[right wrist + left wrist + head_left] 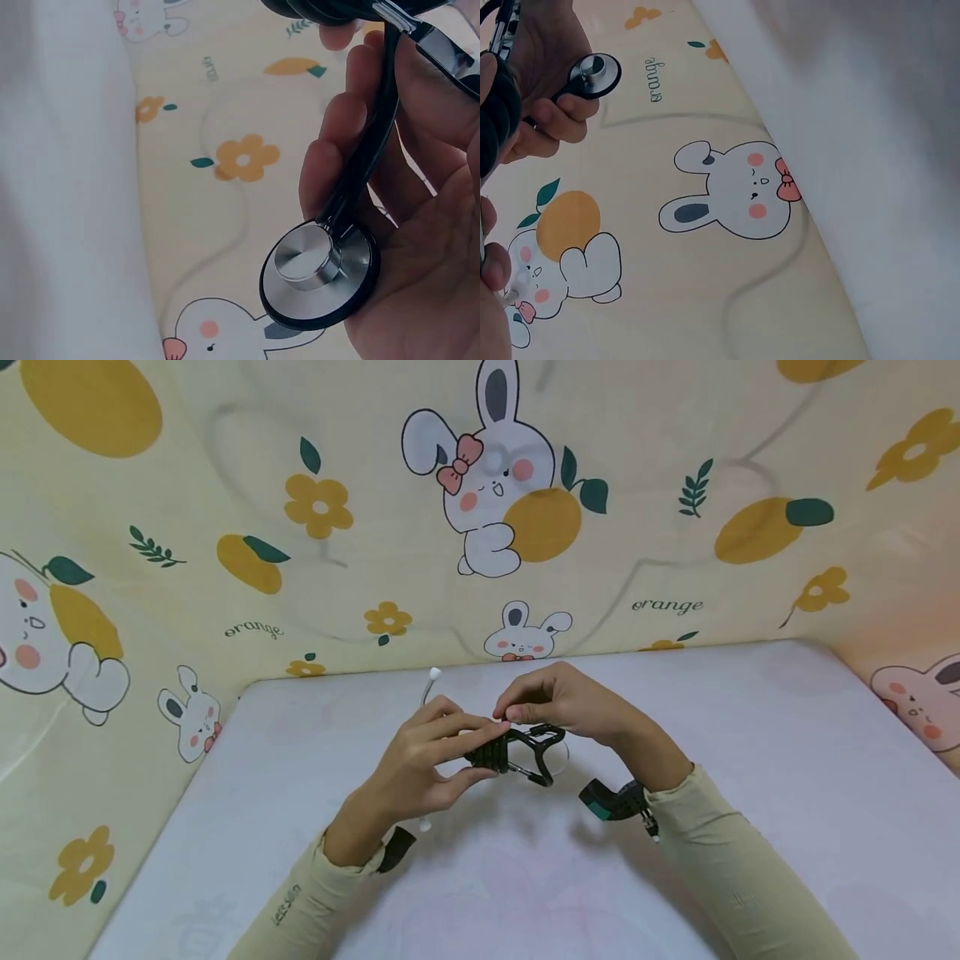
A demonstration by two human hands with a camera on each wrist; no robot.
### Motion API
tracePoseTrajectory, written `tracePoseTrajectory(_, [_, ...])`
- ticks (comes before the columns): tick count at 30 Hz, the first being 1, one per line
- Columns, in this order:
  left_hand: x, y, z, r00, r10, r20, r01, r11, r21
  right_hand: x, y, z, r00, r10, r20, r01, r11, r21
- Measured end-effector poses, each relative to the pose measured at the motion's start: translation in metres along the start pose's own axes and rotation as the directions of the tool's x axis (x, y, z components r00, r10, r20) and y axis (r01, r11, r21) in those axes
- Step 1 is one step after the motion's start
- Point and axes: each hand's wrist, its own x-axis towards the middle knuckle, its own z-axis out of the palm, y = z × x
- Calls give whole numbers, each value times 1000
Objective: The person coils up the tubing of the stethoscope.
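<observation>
A stethoscope with black tubing wound into a tight bundle [491, 753] is held up above the table between both hands. My left hand [423, 756] grips the bundle from the left, thumb below and fingers above. Metal ear tubes stick out past this hand, with a white ear tip [435, 674] at the top and another below. My right hand [562, 700] curls its fingers round the free tubing at the bundle's upper right. Against the right palm hangs the silver chest piece [304, 255], also visible beside the right fingers in the left wrist view. A black Y-shaped fork [536, 745] points right.
The pale table [525, 877] lies beneath both hands. Behind it rises a cream cloth [360, 560] printed with rabbits, oranges and flowers. A black wrist device [615, 802] is on the right forearm, and another [396, 849] is under the left wrist.
</observation>
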Motion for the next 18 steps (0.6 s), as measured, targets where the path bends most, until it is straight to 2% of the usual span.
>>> tracePoseTrajectory(6, [-1, 0, 0, 1000, -1, 14, 0, 1000, 31, 0, 1, 0, 1000, 12, 2, -12, 1000, 14])
tracePoseTrajectory(10, [-1, 0, -1, 1000, -4, 12, 3, 998, 69, 1, 2, -1, 998, 53, -23, -53, 999, 3])
tracePoseTrajectory(14, [0, 1, -5, 997, -64, -44, 65, 997, 32, 2, 3, -2, 994, 88, -69, -89, 996, -5])
tracePoseTrajectory(18, [1, 0, -8, 982, -164, -96, 163, 986, -18, 1, 2, -1, 990, 95, -108, -97, 995, -16])
